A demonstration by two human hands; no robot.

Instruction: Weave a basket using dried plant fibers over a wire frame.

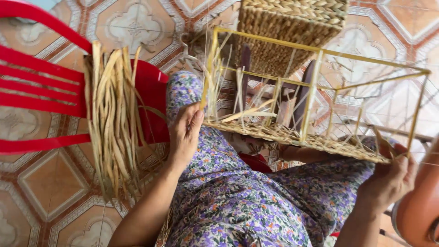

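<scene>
Left hand (pixel 185 132): fingers closed round the yellow wire frame (pixel 315 82) corner, steadying it on the lap.
Right hand (pixel 388 178): pinching the woven base (pixel 292 137) edge, bracing it.
Spare rush strands (pixel 112 119): draped over the red chair (pixel 41 87), within reach.

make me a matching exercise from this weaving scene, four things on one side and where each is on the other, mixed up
Things:
1. straw bundle
2. yellow frame
3. left hand
4. finished basket

Places:
A. on the tiled floor beyond the frame
B. draped over the red chair
C. at the frame's near corner, on the woven base
D. resting on the lap, over the floral dress

Pairs: 1-B, 2-D, 3-C, 4-A
</scene>
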